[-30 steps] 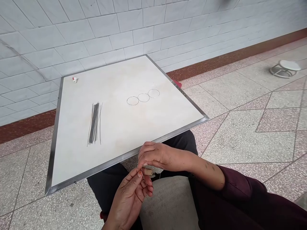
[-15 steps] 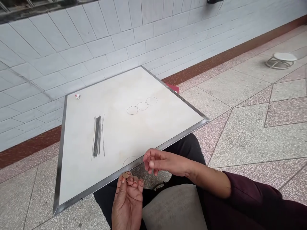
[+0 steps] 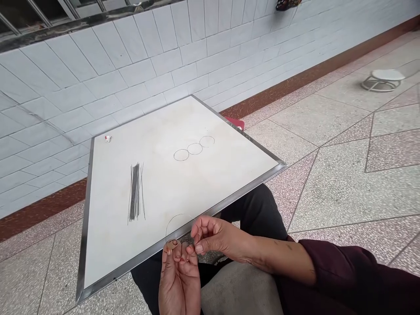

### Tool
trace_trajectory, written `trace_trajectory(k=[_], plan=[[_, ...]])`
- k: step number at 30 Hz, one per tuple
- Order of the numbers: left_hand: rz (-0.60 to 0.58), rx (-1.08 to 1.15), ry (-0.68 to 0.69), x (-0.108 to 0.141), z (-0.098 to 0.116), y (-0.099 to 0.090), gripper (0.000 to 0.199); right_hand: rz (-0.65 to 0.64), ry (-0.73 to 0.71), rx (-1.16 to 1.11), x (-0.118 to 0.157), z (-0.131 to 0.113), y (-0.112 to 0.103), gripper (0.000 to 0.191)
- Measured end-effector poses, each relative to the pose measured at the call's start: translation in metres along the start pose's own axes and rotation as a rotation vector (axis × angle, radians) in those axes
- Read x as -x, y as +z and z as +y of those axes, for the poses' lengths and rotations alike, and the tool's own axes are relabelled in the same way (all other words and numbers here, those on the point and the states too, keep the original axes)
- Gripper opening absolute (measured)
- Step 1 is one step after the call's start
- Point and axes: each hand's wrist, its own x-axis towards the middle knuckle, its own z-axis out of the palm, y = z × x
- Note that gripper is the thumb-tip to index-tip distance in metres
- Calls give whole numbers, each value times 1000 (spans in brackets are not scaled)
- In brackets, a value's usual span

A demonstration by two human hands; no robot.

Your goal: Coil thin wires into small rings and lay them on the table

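Observation:
A thin wire ring (image 3: 180, 215) is held upright at the table's near edge. My left hand (image 3: 180, 271), palm up, pinches its lower left side between thumb and fingers; one fingertip wears a tan wrap. On the ring's right side, my right hand (image 3: 213, 236) has its thumb and fingertips closed around the wire. Part of the ring is hidden behind the fingers. Farther off on the white table (image 3: 157, 127) lie three wire circles (image 3: 194, 149) in a touching row. A bundle of straight dark wires (image 3: 135, 192) rests to the left.
A small red-and-white object (image 3: 108, 138) sits at the table's far left corner. The table has a metal rim (image 3: 252, 180). Beyond it stands a white tiled wall (image 3: 164, 57). Something red (image 3: 236, 123) shows past the right edge, and a round stool (image 3: 383, 79) stands far right.
My right hand has come down along the ring's right side, and its thumb and fingers have closed on the wire there. My left hand keeps its pinch. The view has shifted slightly.

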Motion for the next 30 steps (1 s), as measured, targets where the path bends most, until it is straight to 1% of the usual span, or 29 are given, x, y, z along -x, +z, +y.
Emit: trace_trajectory(k=[6, 12, 14, 18, 20, 21, 23, 26, 28, 30], plan=[[-87, -2, -8, -3, 1, -6, 21, 17, -40, 7, 3, 1, 2, 33], [-179, -28, 33, -13, 4, -16, 22, 84, -69, 34, 3, -3, 5, 34], [-176, -27, 56, -16, 4, -16, 21, 99, -89, 35, 2, -3, 4, 34], [-126, -37, 143, -28, -2, -18, 16, 85, -99, 38, -1, -2, 3, 36], [-143, -22, 192, -36, -5, -23, 13, 94, -108, 40, -2, -2, 2, 38], [-158, -21, 192, -41, -7, -25, 12, 91, -113, 47, -3, -3, 2, 40], [-147, -39, 184, -48, -8, -28, 13, 79, -109, 76, -5, -5, 0, 42], [-66, -74, 153, -53, -8, -22, 21, 90, -86, 185, -11, -12, -8, 44], [-15, -115, 107, -54, -7, -11, 22, 133, -104, 297, -18, -17, -15, 45], [-8, -168, 83, -56, -6, 4, 20, 174, -135, 393, -25, -22, -23, 44]])
